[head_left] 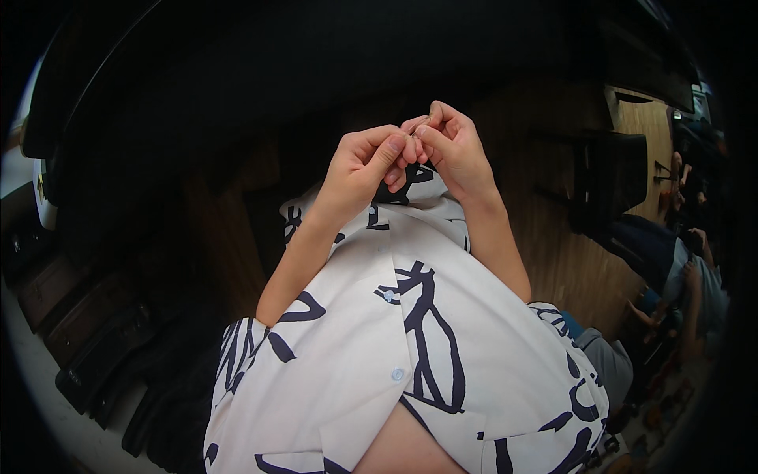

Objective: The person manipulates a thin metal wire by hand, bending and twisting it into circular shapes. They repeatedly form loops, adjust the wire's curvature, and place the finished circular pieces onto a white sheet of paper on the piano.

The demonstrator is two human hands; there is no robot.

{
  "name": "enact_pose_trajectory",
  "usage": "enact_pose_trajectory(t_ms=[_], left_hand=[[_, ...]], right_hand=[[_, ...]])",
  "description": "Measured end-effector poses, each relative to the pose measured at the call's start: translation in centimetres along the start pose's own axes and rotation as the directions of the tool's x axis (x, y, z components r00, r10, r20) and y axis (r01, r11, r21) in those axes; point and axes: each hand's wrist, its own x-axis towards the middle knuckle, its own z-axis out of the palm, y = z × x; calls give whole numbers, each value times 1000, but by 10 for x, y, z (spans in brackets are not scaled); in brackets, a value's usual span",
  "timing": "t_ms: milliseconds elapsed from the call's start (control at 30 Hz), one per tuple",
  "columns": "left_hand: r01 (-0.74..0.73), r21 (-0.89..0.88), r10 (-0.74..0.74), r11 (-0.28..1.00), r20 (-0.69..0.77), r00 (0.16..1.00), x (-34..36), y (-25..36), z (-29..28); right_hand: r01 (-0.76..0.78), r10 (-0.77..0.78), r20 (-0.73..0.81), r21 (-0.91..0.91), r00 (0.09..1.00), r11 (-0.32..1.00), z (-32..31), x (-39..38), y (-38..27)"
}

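My left hand [363,163] and my right hand [455,150] meet in front of my body, fingertips almost touching. The left thumb presses against the curled index finger in a pinch. On the right, thumb and forefinger are also pinched together. Between the fingertips there may be something tiny and thin, but it is too small to name. Below the hands is my white shirt [359,336] with dark line drawings and pale blue buttons.
A large black surface [316,55] fills the far side. Several dark cases [99,324] stand in a row at left. To the right are a black chair [620,170], wooden floor [545,213] and several people, one in a light blue top [695,276].
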Motion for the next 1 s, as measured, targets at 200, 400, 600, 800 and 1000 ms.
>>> enact_pose_trajectory(t_ms=[200,400,600,800,1000], left_hand=[[-22,319,22,947,6,1000,0,-6,-5],[-100,541,102,835,26,994,6,-6,-1],[-165,568,130,807,102,986,8,-8,0],[-147,569,97,809,117,988,7,-5,-2],[-71,309,58,948,50,997,4,4,-6]], right_hand=[[-52,62,-71,141,996,989,-11,3,0],[-54,92,-123,283,988,958,-15,3,6],[-6,51,-114,362,992,932,-19,4,15],[11,37,-116,381,993,924,-13,6,16],[130,-139,-164,-61,977,990,5,4,8]])
